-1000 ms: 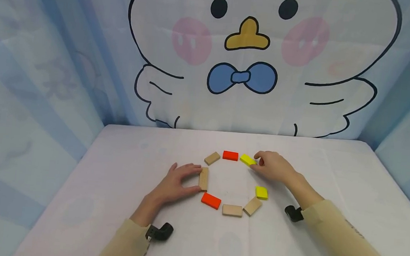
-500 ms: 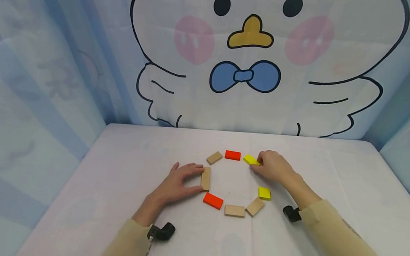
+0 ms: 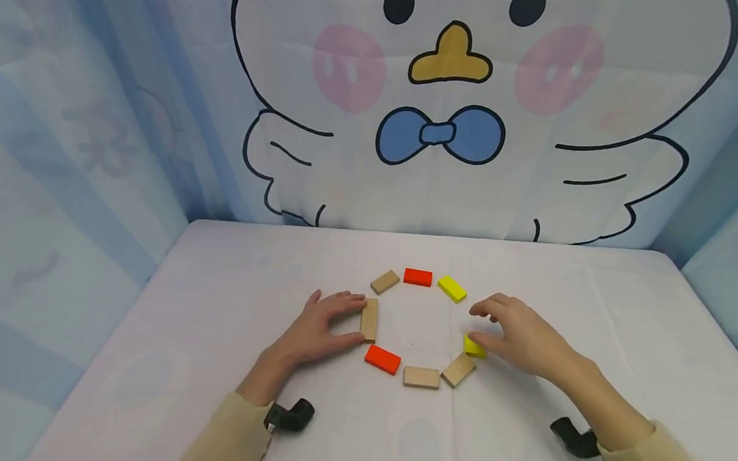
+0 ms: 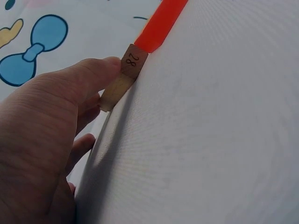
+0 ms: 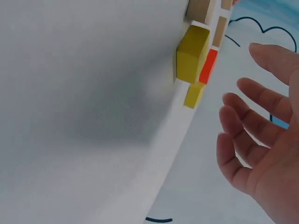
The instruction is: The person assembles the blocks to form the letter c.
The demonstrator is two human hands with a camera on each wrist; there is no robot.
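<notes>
Plain, red and yellow wooden blocks lie flat in a loose ring on the white table. My left hand (image 3: pixel 320 335) is at the ring's left side, thumb and fingertips on a plain wooden block (image 3: pixel 369 320); in the left wrist view this block (image 4: pixel 125 77) bears the number 28. A red block (image 3: pixel 382 359) lies close by its near end. At the ring's right, my right hand (image 3: pixel 527 336) hovers with loosely bent fingers and nothing in its grasp. Its thumb overlaps a yellow block (image 3: pixel 473 350) in the head view, but the right wrist view shows the fingers apart from that block (image 5: pixel 192 53).
Along the far side sit a plain block (image 3: pixel 385 282), a red block (image 3: pixel 417 277) and a yellow block (image 3: pixel 452 289). Two plain blocks, one straight (image 3: pixel 421 378) and one slanted (image 3: pixel 458 370), make the near side. A printed curtain (image 3: pixel 438 193) hangs behind the table.
My right hand has let go of the far yellow block and moved nearer and rightward, over the other yellow block. That far block now lies slightly turned. The left hand stays put.
</notes>
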